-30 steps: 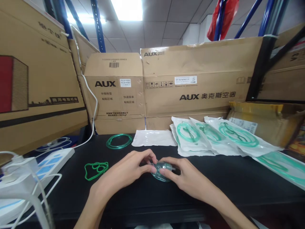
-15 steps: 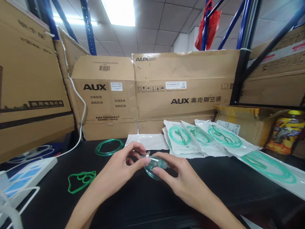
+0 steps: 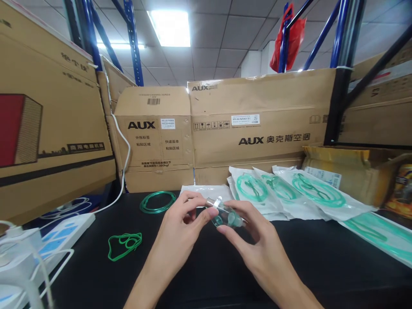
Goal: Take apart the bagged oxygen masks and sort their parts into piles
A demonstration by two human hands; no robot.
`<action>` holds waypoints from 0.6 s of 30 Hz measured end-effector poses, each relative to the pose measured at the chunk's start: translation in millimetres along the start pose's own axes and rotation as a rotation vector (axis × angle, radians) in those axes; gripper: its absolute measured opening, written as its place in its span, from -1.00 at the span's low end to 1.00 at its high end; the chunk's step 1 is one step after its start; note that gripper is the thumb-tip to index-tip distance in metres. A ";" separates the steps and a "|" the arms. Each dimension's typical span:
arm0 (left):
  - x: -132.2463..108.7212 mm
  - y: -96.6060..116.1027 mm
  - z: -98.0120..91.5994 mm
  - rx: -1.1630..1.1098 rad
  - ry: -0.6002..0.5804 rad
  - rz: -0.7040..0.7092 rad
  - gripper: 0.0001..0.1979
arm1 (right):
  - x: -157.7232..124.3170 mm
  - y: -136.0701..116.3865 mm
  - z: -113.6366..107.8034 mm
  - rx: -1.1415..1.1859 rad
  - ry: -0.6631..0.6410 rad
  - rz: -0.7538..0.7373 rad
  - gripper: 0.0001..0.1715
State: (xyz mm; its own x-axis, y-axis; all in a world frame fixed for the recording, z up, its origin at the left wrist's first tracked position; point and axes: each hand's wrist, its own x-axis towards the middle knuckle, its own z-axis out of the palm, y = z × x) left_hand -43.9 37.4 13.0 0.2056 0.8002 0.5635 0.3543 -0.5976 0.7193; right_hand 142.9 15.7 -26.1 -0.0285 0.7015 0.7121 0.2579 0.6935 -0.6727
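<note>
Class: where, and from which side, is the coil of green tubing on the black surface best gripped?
Probably by the near rim of the coil, strands pinched together, coming from the front and above: it lies flat, and cardboard stands behind it.

"Where can the left hand (image 3: 180, 223) pass sideways?"

"Over black bench (image 3: 86, 281), as far as the power strip (image 3: 66, 234) and its looping cords (image 3: 62, 270). A green strap (image 3: 128, 236) lies flat on the way."

"Straight ahead?"

"Little depth: tubing (image 3: 157, 211) and a white pouch (image 3: 206, 189) lie there, and cartons (image 3: 222, 150) wall off the back."

"And the right hand (image 3: 259, 236)?"

"Bench shows beside and behind it. Packs (image 3: 252, 201) crowd the far side; another pack (image 3: 386, 236) slants down the right edge."

"Upward?"

"Open air above both hands."
</note>
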 end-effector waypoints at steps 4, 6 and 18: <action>0.9 4.4 -1.1 -0.046 -0.087 0.049 -0.73 | 5.7 -7.5 -4.8 0.285 -0.031 0.321 -0.56; 1.1 5.3 -1.1 -0.046 -0.117 0.048 -0.72 | 7.6 -9.6 -7.2 0.322 -0.056 0.407 -0.49; 1.4 3.6 0.9 -0.156 -0.148 -0.011 -0.71 | 5.2 -17.1 -10.0 0.724 -0.030 0.556 -0.49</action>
State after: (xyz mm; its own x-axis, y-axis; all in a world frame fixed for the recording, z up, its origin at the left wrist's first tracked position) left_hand -41.5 36.4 16.0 0.3382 0.7986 0.4979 0.2136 -0.5804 0.7858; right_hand 148.0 5.8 -8.9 -0.1087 0.9624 0.2489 -0.4266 0.1810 -0.8861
